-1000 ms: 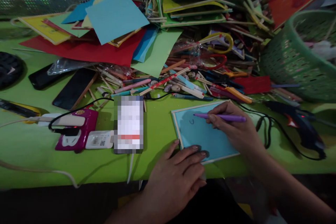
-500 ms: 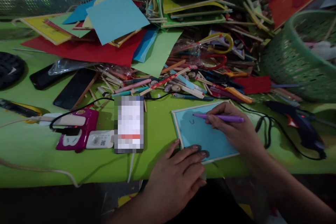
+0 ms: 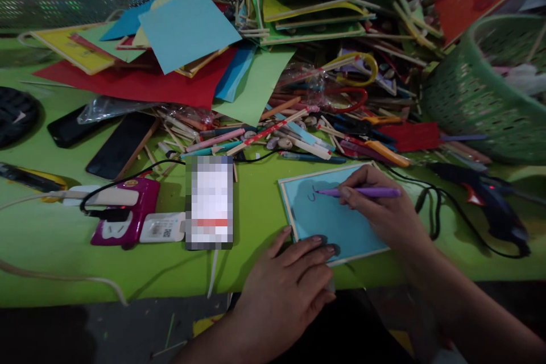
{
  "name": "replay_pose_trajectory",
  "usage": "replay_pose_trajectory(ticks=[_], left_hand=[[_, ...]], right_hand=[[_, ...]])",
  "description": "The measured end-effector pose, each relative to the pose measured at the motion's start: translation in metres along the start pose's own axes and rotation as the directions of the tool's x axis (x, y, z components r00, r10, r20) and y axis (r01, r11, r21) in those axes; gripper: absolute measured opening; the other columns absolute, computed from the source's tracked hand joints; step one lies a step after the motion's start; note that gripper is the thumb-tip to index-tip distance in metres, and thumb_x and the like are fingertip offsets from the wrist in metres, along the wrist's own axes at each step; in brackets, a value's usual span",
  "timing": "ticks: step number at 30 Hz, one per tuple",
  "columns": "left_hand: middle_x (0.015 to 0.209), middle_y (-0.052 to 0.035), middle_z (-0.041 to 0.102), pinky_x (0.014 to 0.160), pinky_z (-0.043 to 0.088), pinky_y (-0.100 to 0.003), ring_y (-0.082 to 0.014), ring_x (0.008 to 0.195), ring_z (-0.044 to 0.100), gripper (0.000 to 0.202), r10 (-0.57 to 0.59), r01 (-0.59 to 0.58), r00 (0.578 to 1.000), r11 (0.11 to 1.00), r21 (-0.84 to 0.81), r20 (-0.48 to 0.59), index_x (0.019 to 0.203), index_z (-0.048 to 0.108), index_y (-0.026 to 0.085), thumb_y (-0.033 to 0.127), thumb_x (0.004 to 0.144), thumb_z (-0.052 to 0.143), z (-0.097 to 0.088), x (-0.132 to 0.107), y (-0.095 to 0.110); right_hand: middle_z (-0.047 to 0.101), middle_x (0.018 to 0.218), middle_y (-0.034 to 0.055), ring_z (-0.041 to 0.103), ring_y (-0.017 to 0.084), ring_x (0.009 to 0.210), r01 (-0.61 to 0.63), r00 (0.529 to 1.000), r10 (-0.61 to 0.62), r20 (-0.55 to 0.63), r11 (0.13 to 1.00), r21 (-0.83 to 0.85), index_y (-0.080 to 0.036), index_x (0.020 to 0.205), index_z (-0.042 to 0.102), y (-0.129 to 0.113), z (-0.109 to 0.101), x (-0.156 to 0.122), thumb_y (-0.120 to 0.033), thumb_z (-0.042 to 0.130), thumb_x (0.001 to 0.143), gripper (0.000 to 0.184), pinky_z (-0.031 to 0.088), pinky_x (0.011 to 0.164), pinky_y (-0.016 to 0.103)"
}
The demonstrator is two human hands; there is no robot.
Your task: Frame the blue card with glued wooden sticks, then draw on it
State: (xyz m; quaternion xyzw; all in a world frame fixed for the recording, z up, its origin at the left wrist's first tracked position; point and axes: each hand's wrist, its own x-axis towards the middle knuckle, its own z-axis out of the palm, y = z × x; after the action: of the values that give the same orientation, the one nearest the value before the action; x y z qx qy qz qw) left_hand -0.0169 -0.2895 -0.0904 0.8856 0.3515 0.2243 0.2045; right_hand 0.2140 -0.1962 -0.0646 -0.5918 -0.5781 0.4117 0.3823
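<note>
A light blue card [image 3: 341, 230] edged with thin wooden sticks lies on the green table near its front edge. My right hand [image 3: 379, 207] grips a purple marker pen [image 3: 369, 192], whose tip meets the card at the upper left. Short curved purple lines [image 3: 311, 196] show on the card by the tip. Spread over the card's lower left corner, my left hand [image 3: 294, 278] rests with its fingers stretched out.
A phone with a blurred screen [image 3: 209, 202] lies left of the card, beside a magenta power strip [image 3: 147, 193] with cables. A glue gun [image 3: 482, 199] and a green basket [image 3: 473, 96] stand right. Coloured cards [image 3: 190, 28], pens and sticks pile up behind.
The marker tip has moved slightly right and down, leaving a new short purple stroke above the first curve. My left hand stays in place.
</note>
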Motion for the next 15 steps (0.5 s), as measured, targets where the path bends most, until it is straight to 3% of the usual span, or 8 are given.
replay_pose_trajectory(ticks=[15], left_hand=[[0.148, 0.0118, 0.065, 0.133, 0.017, -0.035, -0.0078, 0.145, 0.05, 0.02, 0.016, -0.015, 0.999, 1.0, 0.012, -0.034, 0.112, 0.069, 0.028, 0.041, 0.109, 0.054, -0.0007, 0.0019, -0.0003]], right_hand=[[0.066, 0.072, 0.001, 0.057, 0.019, 0.065, 0.004, 0.999, -0.005, -0.054, 1.0, -0.021, -0.027, 0.08, 0.067, 0.0057, 0.001, 0.0016, -0.04, 0.076, 0.085, 0.017, 0.045, 0.059, 0.034]])
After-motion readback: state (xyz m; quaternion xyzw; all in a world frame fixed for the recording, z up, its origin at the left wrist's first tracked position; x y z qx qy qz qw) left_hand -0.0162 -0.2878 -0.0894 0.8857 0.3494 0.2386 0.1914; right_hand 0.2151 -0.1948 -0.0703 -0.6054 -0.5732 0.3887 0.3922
